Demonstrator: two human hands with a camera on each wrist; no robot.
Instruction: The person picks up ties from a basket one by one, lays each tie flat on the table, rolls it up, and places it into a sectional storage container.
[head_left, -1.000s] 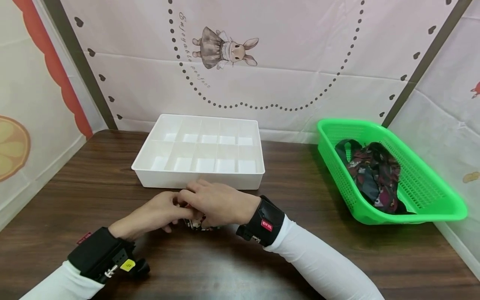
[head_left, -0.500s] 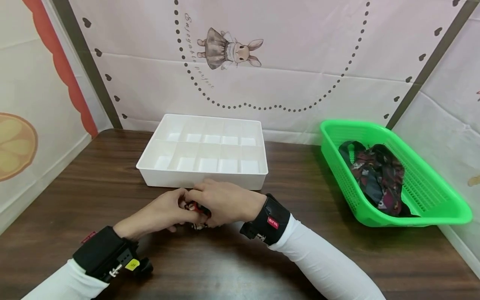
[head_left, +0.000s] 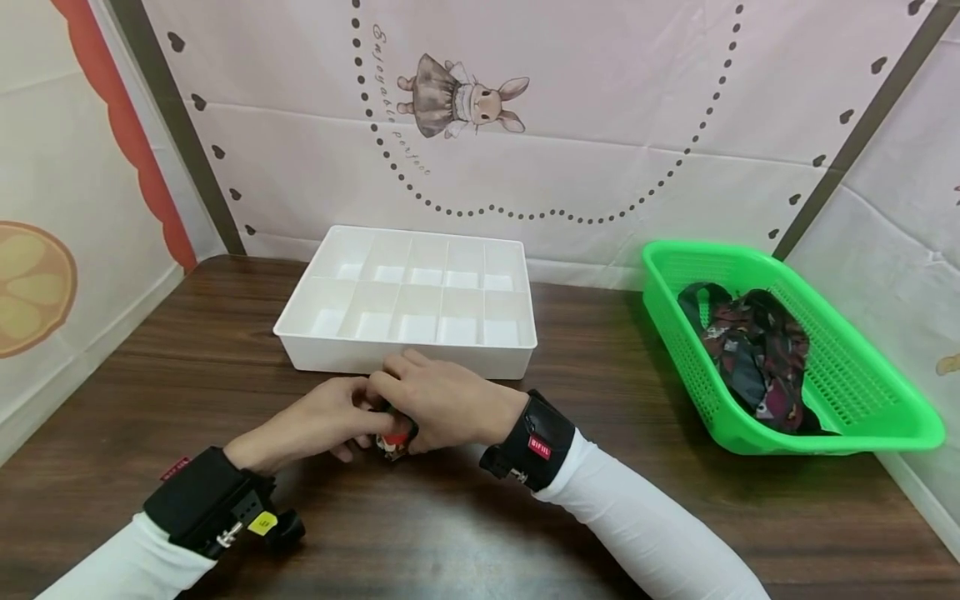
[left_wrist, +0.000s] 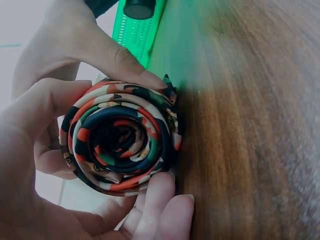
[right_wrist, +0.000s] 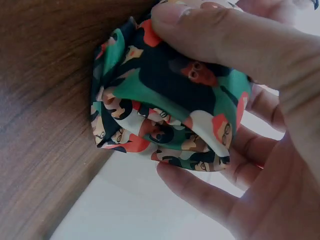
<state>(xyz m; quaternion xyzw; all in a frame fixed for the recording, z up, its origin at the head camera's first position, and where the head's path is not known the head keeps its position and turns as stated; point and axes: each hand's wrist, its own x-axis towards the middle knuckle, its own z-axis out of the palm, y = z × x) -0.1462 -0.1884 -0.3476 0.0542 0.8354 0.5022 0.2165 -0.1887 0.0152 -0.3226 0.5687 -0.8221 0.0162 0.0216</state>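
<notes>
A patterned cloth rolled into a tight coil (head_left: 393,442) (left_wrist: 120,142) (right_wrist: 167,115), in red, green, black and white, sits on the wooden table (head_left: 480,517) between both hands. My left hand (head_left: 330,417) (left_wrist: 55,165) curls its fingers round the roll from the left. My right hand (head_left: 438,404) (right_wrist: 235,95) wraps over the roll from the right, thumb on top and fingers beneath. In the head view the hands hide most of the roll. A white tray (head_left: 517,360) with several small compartments stands just beyond the hands.
A green plastic basket (head_left: 862,433) at the right holds a heap of dark patterned cloth (head_left: 753,354). Fabric walls with a rabbit print enclose the table at the back and sides. Bare wood lies at the front and left.
Both hands have stayed together at the same spot, working the cloth roll; it looks tighter and more hidden under the right hand than a second ago.
</notes>
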